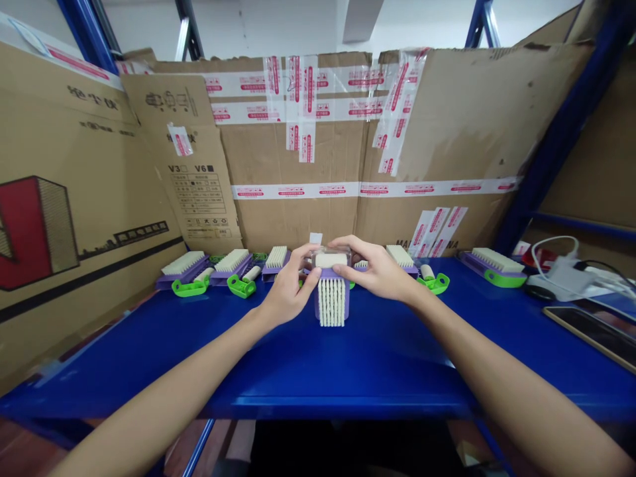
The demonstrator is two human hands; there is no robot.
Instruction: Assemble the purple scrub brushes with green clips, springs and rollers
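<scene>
Between my two hands, at the middle of the shelf, is a purple scrubbing brush with rows of cream bristles facing me. A see-through part with a cream roller or pad sits at its upper end. My left hand grips the left side of that end, thumb in front. My right hand is closed on the right side, its thumb at the front edge and fingers behind. The fingertips at the back are partly hidden. Whether the brush's lower end touches the blue shelf I cannot tell.
Several similar brushes stand along the back, such as one at left and one at right. Green end pieces lie by them. Taped cardboard walls the back. A phone and a white charger with cables lie right.
</scene>
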